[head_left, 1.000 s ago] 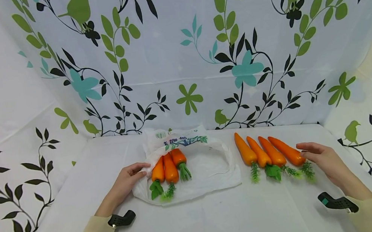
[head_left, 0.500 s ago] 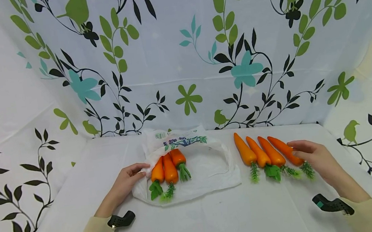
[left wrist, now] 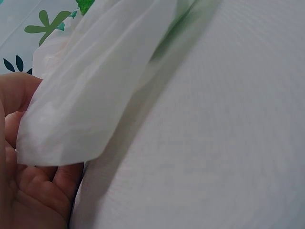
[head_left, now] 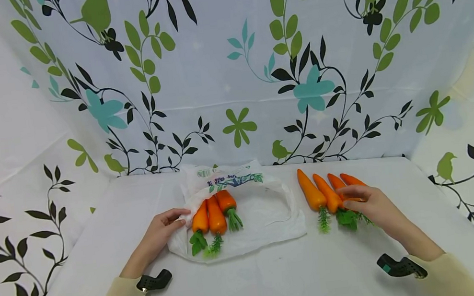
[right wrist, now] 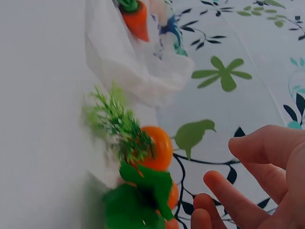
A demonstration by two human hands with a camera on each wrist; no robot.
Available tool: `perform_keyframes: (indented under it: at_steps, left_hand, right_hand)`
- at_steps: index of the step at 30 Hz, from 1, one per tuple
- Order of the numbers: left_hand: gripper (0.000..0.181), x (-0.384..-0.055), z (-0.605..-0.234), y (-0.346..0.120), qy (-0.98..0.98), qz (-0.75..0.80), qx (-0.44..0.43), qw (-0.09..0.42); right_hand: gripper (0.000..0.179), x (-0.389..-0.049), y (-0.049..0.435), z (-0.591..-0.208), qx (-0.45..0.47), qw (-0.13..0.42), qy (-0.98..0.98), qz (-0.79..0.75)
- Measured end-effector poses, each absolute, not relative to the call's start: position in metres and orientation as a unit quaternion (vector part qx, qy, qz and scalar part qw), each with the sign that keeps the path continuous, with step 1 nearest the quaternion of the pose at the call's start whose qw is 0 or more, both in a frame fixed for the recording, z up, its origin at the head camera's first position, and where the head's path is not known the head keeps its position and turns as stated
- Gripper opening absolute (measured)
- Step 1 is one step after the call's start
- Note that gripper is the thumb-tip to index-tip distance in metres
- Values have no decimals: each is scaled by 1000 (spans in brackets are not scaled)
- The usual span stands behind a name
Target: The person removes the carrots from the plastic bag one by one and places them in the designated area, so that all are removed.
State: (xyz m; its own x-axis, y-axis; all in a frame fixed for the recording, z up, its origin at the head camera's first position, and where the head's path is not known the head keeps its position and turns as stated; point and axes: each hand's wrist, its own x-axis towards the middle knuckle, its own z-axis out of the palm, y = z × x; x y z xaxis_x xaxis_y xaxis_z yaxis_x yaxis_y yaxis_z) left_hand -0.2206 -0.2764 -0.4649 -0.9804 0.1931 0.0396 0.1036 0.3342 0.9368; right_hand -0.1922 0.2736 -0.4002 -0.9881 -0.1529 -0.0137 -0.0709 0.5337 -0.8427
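A white plastic bag (head_left: 268,236) lies on the table with its mouth spread wide. Three orange carrots (head_left: 216,216) with green tops rest inside it on the left. My left hand (head_left: 159,235) pinches the bag's left edge; the left wrist view shows the film (left wrist: 90,95) between thumb and fingers. Right of the bag, several more carrots (head_left: 311,191) lie in a row, tops toward me. My right hand (head_left: 373,211) hovers over the right-hand carrots of that row, hiding parts of them. Its fingers (right wrist: 259,148) are spread and hold nothing in the right wrist view.
A white cloth covers the table (head_left: 252,291). Behind it hangs a curtain (head_left: 212,73) printed with birds, leaves and flowers. A black band with a camera sits on the left wrist (head_left: 155,280) and another on the right wrist (head_left: 401,266).
My right hand has moved left from beside the rightmost carrot to over the right part of the row. The left hand keeps its hold on the bag in place.
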Motion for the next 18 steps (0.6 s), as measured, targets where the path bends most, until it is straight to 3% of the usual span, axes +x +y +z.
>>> perform_keyframes:
  at_steps: [18]
  left_hand:
    - [30, -220, -465, -275, 815, 571, 93, 36]
  right_hand:
    - [31, -204, 214, -412, -120, 42, 874, -469]
